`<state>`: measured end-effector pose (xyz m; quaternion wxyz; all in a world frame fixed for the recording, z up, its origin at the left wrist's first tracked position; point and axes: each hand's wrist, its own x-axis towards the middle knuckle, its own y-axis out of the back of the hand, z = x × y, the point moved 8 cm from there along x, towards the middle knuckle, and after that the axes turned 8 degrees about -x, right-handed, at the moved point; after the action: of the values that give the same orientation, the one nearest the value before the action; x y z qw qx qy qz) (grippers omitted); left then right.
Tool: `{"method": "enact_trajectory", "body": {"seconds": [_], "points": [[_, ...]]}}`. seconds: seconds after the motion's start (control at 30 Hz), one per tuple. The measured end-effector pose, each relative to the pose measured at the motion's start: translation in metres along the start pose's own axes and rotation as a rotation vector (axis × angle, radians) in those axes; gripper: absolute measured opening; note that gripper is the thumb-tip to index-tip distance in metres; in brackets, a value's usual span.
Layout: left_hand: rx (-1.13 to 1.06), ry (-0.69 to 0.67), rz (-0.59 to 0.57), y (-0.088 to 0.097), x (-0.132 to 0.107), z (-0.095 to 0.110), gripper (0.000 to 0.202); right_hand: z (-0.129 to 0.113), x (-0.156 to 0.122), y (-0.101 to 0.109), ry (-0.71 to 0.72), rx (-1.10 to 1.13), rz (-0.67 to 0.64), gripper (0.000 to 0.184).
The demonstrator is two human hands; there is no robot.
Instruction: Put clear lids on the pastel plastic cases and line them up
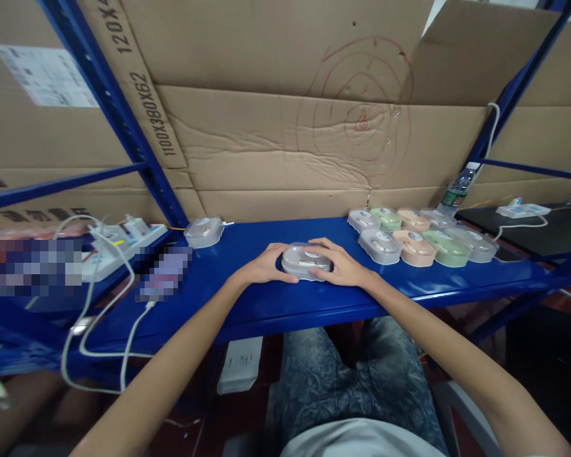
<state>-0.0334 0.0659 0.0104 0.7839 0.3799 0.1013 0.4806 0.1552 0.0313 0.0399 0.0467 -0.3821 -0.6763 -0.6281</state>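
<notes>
Over the shiny blue metal table (285,304), near its front edge, holds a grey see-through oval plastic box (305,260) between the left hand (269,263) and the right hand (342,263). Grips one end with each, curled round and spread only as wide as the box. Cannot tell whether touching the table or just above. To the right, has two rows of grey, green and peach oval plastic boxes (415,249), near a clear plastic bottle (455,192). To the left, has one more grey oval plastic box (204,233). Behind, has a brown cardboard wall (247,139) with red rings (363,120).
</notes>
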Motion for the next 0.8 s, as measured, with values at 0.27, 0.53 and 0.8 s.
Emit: {"method": "enact_trajectory", "body": {"seconds": [0.27, 0.53, 0.8], "points": [[-0.038, 0.001, 0.007, 0.0, 0.002, -0.009, 0.096, 0.002, 0.008, 0.002, 0.042, 0.041, -0.044, 0.057], [-0.043, 0.046, -0.006, 0.0, 0.002, -0.012, 0.105, 0.002, 0.015, 0.0, 0.057, 0.063, -0.062, 0.058], [0.0, 0.008, -0.008, 0.001, 0.003, -0.004, 0.098, 0.009, 0.007, -0.009, -0.008, 0.111, -0.015, 0.057]]}}
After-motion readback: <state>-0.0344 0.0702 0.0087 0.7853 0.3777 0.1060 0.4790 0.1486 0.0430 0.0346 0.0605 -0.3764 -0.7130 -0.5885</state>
